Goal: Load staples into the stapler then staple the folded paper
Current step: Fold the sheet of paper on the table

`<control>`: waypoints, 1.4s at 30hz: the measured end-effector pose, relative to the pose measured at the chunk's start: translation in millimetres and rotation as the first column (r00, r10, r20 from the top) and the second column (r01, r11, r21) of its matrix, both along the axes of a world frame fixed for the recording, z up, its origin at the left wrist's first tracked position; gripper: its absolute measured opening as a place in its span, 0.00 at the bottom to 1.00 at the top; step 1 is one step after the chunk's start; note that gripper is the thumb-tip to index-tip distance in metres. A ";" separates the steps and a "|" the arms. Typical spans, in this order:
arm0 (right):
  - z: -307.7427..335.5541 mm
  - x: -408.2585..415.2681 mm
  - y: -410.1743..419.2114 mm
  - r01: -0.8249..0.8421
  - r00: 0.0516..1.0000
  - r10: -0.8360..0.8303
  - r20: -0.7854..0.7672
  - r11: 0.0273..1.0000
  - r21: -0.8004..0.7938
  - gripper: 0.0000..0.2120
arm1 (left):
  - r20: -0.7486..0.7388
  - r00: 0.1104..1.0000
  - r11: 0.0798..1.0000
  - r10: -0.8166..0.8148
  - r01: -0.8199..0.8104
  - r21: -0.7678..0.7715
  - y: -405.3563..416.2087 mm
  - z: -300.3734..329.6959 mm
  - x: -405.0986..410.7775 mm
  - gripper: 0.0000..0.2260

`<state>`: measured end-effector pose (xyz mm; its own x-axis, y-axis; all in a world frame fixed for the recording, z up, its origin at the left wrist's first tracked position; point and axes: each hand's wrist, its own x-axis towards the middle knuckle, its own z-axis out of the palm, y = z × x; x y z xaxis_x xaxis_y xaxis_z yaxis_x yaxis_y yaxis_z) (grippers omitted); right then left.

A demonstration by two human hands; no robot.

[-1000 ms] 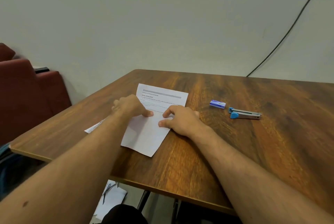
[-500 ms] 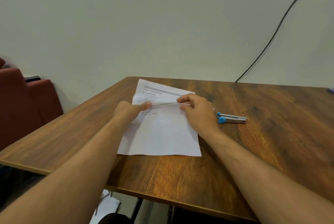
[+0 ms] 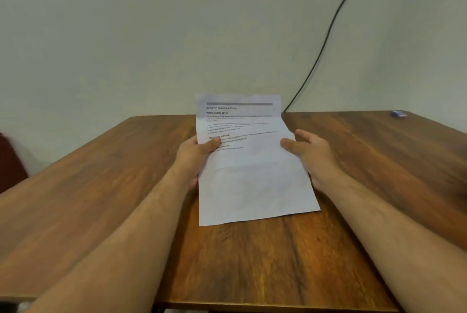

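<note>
- At the far left edge of the frame sat a dark red seat [image 3: 10, 158], blurred and well apart from the job.
- Your left hand [image 3: 194, 153], left of centre, gripped the left edge of the paper [image 3: 252, 178]: the thumb lay pressed across the printed face and the fingers were curled behind the sheet, out of sight.
- The paper was at the centre of the frame, lifted off the worktop [image 3: 101, 186] and tilted up toward you, opened out, with faint creases across it. I judge the step in hand was folding it, since the task wants a folded sheet under the stapler.
- To do that fold well, you would have wanted to bring the corners together squarely before pressing any crease, and to lay the sheet flat on the worktop to run the crease down, not crease it in the air.
- Your right hand [image 3: 309, 150], right of centre, met the right edge of the paper with its thumb toward the sheet; the fingers were loosely spread and relaxed, not curled around it, so the left hand carried most of the hold.
- A black cable [image 3: 326, 34] ran down the wall at the upper right.
- A small blue box [image 3: 398, 113], probably the staples, lay at the far right of the worktop, well apart from both hands.
- The stapler was not in view, so loading was not yet under way as far as I could judge.
</note>
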<state>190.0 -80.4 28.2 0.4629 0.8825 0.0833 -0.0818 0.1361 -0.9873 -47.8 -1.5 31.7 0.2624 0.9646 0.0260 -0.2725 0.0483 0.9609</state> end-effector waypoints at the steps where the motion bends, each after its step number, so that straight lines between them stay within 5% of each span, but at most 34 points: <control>1: -4.0 6.2 -1.8 -0.033 0.999 0.033 -0.035 0.999 -0.002 0.31 | 0.000 1.000 1.000 -0.024 0.024 0.000 0.0 -5.1 5.8 0.12; 7: -12.2 17.2 -5.4 -0.117 0.988 0.119 -0.094 0.993 0.028 0.14 | 0.021 0.996 0.995 -0.083 0.082 0.050 0.9 -20.7 13.4 0.18; 18: -15.6 17.5 -1.1 -0.153 0.988 0.150 -0.047 0.986 -0.067 0.10 | 0.038 0.991 0.988 -0.131 0.128 0.081 2.7 -25.7 10.7 0.22; 27: -17.8 17.8 4.5 -0.126 0.988 0.126 -0.085 0.992 0.011 0.12 | 0.051 0.995 0.994 -0.091 0.088 0.059 6.5 -27.4 11.5 0.20; 37: -12.7 22.8 -7.1 -0.179 0.976 0.179 -0.126 0.984 0.007 0.12 | 0.020 0.994 0.994 -0.103 0.102 0.034 6.6 -24.3 5.8 0.09; 42: -9.8 24.9 -8.4 -0.209 0.965 0.200 -0.171 0.977 -0.037 0.14 | 0.035 0.978 0.976 -0.206 0.207 -0.061 1.1 -16.3 6.5 0.28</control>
